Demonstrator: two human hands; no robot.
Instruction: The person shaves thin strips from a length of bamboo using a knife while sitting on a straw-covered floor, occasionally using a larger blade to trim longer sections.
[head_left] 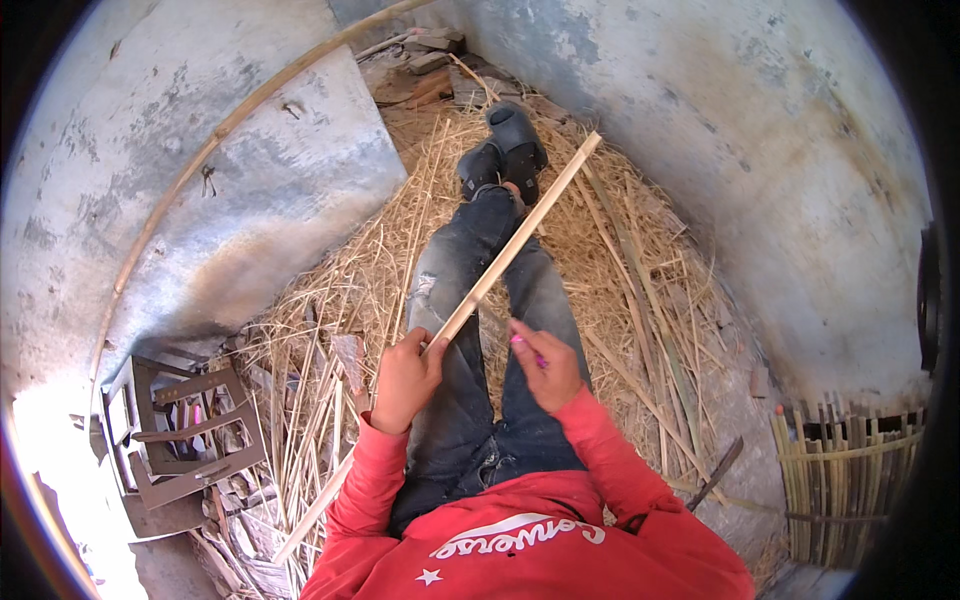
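Observation:
A long, flat, pale bamboo strip (520, 233) slants over my legs, from beside my left hip up past my feet. My left hand (405, 378) is closed around it near its middle, thumb on top. To the right of the strip and apart from it, my right hand (548, 368) is held in a pinch above my right thigh. Bits of pink show between its fingers; their kind is too small to tell. My jeans (445, 275) lie under both hands, legs stretched out and feet in dark clogs (515, 130).
Straw-like shavings and split bamboo (640, 300) cover the floor. A brown metal frame (190, 435) stands at the left. Near my right elbow lies a dark blade-like tool (717, 473). A woven bamboo piece (850, 480) leans at the right, by the wall (800, 200). A long bent pole (215, 135) arcs at the left.

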